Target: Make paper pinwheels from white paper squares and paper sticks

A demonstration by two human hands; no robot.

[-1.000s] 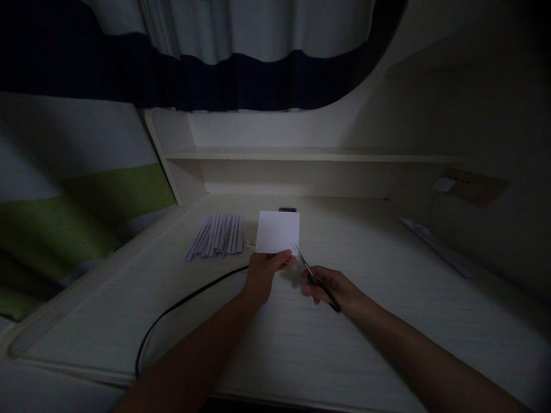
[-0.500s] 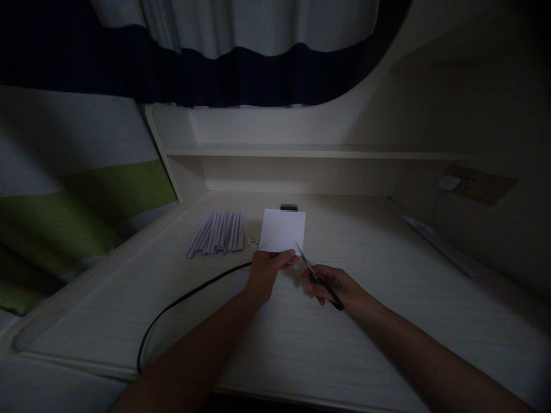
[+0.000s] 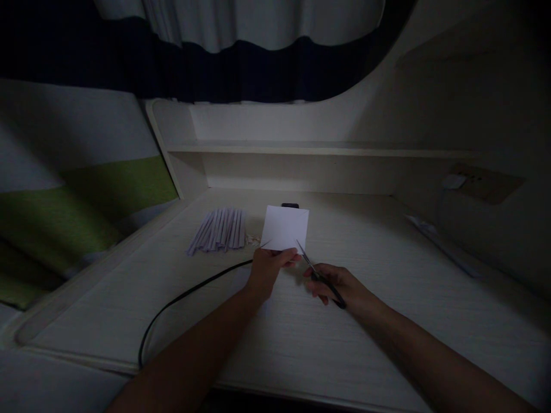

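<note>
A dim home bedroom nook: a pale wooden worktop (image 3: 387, 298) with a built-in shelf (image 3: 301, 150), striped curtain (image 3: 258, 51) above, wall socket (image 3: 486, 183) by its right edge.

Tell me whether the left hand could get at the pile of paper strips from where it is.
Probably yes. The paper strips lie on the desk just left of the left hand with bare surface between them. But that hand is pinching the white paper sheet, so it would need to let go first.

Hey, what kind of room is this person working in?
Probably a dim bedroom or dorm study nook: a pale built-in desk with a shelf above it, a striped curtain hanging behind, and a wall socket at the right.
</note>
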